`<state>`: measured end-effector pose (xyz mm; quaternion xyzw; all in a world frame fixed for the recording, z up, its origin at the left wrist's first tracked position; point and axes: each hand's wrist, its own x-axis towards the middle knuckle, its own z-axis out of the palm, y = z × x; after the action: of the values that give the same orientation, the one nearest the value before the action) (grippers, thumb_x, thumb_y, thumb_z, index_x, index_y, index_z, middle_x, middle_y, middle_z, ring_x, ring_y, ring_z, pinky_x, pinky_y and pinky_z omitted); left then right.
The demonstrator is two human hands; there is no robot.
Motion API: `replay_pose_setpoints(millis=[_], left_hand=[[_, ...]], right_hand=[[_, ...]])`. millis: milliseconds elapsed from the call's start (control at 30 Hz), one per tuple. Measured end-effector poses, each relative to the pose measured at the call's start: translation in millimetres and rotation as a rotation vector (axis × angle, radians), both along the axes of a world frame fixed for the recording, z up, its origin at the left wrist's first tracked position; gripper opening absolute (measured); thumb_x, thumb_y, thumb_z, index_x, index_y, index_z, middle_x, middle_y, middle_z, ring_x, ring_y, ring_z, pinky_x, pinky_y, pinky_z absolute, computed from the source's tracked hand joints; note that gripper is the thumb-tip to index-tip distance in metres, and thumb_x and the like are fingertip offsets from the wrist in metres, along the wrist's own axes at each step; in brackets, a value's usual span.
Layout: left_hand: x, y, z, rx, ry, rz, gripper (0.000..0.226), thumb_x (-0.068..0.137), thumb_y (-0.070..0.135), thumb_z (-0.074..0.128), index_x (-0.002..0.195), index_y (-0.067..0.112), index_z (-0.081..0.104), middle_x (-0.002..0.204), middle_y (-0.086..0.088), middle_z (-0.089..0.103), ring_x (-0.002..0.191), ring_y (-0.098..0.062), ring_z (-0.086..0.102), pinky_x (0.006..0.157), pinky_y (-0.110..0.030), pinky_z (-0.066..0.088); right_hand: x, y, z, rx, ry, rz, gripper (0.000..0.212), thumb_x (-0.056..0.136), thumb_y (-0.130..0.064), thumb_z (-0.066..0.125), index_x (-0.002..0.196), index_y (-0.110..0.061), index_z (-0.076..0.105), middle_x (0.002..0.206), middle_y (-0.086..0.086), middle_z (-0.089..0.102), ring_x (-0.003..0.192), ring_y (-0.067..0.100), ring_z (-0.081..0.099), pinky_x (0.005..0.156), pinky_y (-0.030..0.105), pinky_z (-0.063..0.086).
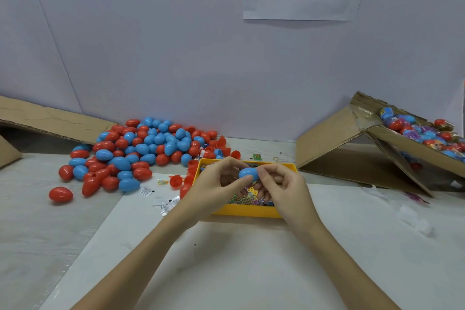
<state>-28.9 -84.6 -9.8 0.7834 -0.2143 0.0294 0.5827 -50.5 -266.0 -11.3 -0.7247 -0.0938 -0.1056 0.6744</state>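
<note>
Left hand (214, 185) and right hand (285, 190) each pinch one end of a single blue egg (247, 173), fingers curled round it, held just above one yellow tray (246, 212) of printed wrappers (247, 198). One heap (141, 148) of red and blue eggs, too many to count, lies at left, with one red egg (60, 194) apart from it. One tilted cardboard box (334, 143) at right holds wrapped eggs.

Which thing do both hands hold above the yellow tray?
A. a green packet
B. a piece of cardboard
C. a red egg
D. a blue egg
D: the left hand and the right hand pinch a blue egg between their fingertips, over the yellow tray.
</note>
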Motion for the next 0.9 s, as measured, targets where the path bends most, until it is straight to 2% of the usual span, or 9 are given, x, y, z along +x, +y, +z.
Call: replay_pose_setpoints(millis=[67,167,233,333,467,600,667,800,900], left_hand=[[2,2,-2,-0.008,-0.009,0.046,0.021,0.099,0.029,0.064,0.117,0.019,0.063,0.091,0.003,0.076,0.077,-0.017,0.074,0.072,-0.028,0.061],[5,6,-5,-0.036,-0.059,0.169,0.019,0.102,0.032,0.056,0.118,0.023,0.061,0.081,0.001,0.071,0.071,-0.017,0.071,0.066,-0.028,0.059],[6,6,-6,-0.058,-0.083,0.203,0.018,0.103,0.033,0.053,0.117,0.026,0.061,0.079,0.0,0.069,0.068,-0.017,0.068,0.065,-0.032,0.06],[6,3,-8,-0.062,-0.083,0.174,0.016,0.104,0.034,0.052,0.115,0.027,0.061,0.078,-0.002,0.068,0.066,-0.016,0.065,0.065,-0.036,0.058],[6,2,-9,-0.013,-0.072,0.146,0.015,0.104,0.031,0.053,0.115,0.025,0.062,0.08,0.0,0.07,0.068,-0.013,0.067,0.067,-0.032,0.059],[5,4,-9,0.019,-0.033,0.139,0.02,0.103,0.033,0.054,0.118,0.022,0.062,0.085,0.0,0.072,0.073,-0.014,0.069,0.07,-0.032,0.061],[4,5,-9,0.033,-0.022,0.136,0.023,0.103,0.033,0.054,0.121,0.021,0.061,0.087,0.0,0.073,0.073,-0.014,0.069,0.07,-0.029,0.061],[4,4,-9,0.055,-0.013,0.133,0.024,0.103,0.032,0.054,0.123,0.019,0.061,0.088,-0.002,0.073,0.073,-0.014,0.07,0.072,-0.029,0.061],[4,4,-7,0.056,-0.008,0.134,0.025,0.103,0.032,0.055,0.123,0.02,0.061,0.087,0.0,0.074,0.073,-0.015,0.07,0.072,-0.03,0.061]], right_hand=[[-1,0,0,-0.034,-0.017,-0.051,0.012,0.1,-0.018,0.064,0.109,-0.013,0.07,0.082,0.001,0.074,0.072,0.012,0.069,0.062,0.02,0.055],[-1,-7,-3,-0.467,-0.126,-0.235,0.015,0.096,-0.012,0.07,0.109,-0.02,0.071,0.102,-0.006,0.068,0.093,0.009,0.066,0.078,0.018,0.054],[-2,-13,-2,-0.715,-0.114,-0.288,0.015,0.095,-0.019,0.072,0.109,-0.024,0.072,0.109,-0.007,0.065,0.102,0.009,0.062,0.087,0.026,0.053],[-1,-19,-2,-0.92,-0.024,-0.334,0.019,0.097,-0.035,0.069,0.113,-0.028,0.075,0.112,-0.007,0.068,0.11,0.015,0.058,0.089,0.028,0.048],[3,-24,-3,-0.878,0.065,-0.265,0.019,0.097,-0.033,0.068,0.11,-0.025,0.08,0.105,-0.006,0.076,0.106,0.018,0.061,0.085,0.029,0.052],[7,-25,-3,-0.847,0.092,-0.284,0.024,0.092,-0.038,0.075,0.112,-0.024,0.076,0.09,-0.008,0.071,0.09,0.012,0.061,0.065,0.019,0.042],[10,-25,-2,-0.838,0.136,-0.285,0.021,0.088,-0.036,0.08,0.105,-0.026,0.074,0.082,-0.011,0.068,0.078,0.006,0.06,0.057,0.015,0.037],[13,-23,-3,-0.844,0.163,-0.265,0.009,0.09,-0.027,0.079,0.089,-0.029,0.071,0.078,-0.012,0.067,0.072,0.003,0.059,0.056,0.016,0.041],[10,-25,-4,-0.767,0.087,-0.276,0.008,0.095,-0.026,0.073,0.089,-0.03,0.068,0.082,-0.013,0.065,0.074,0.002,0.058,0.059,0.016,0.041]])
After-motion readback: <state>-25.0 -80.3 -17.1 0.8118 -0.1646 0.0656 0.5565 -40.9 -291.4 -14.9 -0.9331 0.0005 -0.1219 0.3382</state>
